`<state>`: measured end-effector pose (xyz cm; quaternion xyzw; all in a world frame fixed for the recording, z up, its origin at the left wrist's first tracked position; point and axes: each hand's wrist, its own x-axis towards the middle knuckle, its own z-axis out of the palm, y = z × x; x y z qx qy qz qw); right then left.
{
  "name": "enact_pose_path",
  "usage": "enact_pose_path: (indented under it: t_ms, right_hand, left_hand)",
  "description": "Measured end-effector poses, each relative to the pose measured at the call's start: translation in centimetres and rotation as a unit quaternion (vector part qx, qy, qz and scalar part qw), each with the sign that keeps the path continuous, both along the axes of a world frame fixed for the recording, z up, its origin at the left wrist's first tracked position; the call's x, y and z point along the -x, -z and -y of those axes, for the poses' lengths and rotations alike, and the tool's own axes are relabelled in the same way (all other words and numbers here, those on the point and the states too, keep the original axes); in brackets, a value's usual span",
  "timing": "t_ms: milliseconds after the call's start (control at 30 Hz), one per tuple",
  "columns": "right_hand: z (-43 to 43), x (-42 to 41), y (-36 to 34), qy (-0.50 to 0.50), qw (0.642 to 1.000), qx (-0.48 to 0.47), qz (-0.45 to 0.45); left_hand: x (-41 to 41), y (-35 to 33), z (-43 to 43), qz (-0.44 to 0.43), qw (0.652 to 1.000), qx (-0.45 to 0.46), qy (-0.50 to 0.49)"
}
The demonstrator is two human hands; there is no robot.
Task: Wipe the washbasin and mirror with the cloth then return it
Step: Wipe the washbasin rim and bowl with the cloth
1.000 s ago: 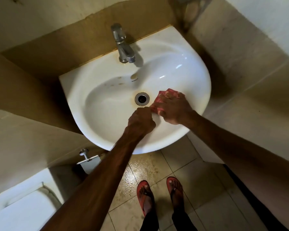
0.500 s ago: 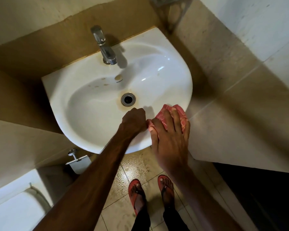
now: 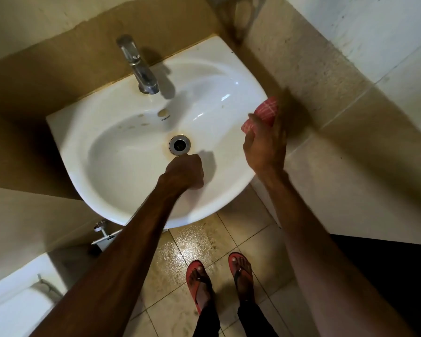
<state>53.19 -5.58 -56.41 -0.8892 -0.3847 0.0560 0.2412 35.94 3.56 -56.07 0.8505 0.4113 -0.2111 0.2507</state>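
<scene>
Right hand (image 3: pixel 265 147) holds the cloth (image 3: pixel 265 113) at the basin's (image 3: pixel 131 203) right rim; left hand (image 3: pixel 185 173) rests in the bowl.

The cloth, red with a pale check, is bunched in the right hand's closed fingers and sits over the right edge of the basin, close to the tiled wall (image 3: pixel 350 117) on the right; the hand is blurred, so I cannot tell if the cloth touches the rim. The left hand is curled into a fist with nothing visible in it, pressed on the near slope of the bowl just near of the drain (image 3: pixel 179 144). The tap (image 3: pixel 139 66) stands at the far rim, left of centre. Brownish stains ring the drain and dot the far-left slope. Below, two feet in red sandals (image 3: pixel 219 280) stand on the wet floor tiles, and a white toilet (image 3: pixel 15 300) shows at the near left.
</scene>
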Motion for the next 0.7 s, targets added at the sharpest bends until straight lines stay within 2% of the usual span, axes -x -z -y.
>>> enact_pose_path:
  t_ms: [100, 300, 400, 533, 700]
  right_hand:
    - [-0.3, -0.8, -0.6, -0.014, 1.000, 0.022, -0.009]
    - [6.2, 6.5, -1.0, -0.011, 0.998, -0.053, -0.032]
    - [6.5, 7.7, -0.9, 0.009, 0.999, -0.043, -0.023]
    - [2.2, 2.2, -0.7, 0.009, 0.999, 0.028, 0.018]
    - [-4.6, -4.9, -1.4, -0.098, 0.992, 0.072, 0.044]
  left_hand:
    - [0.5, 0.0, 0.0, 0.004, 1.000, 0.010, -0.008]
    - [0.8, 0.2, -0.4, 0.005, 1.000, 0.021, -0.001]
    - [0.7, 0.4, -0.7, 0.001, 1.000, 0.027, 0.006]
    - [0.9, 0.4, -1.1, -0.001, 0.999, 0.038, 0.005]
    - [1.1, 0.5, -0.7, 0.009, 0.999, 0.039, -0.005]
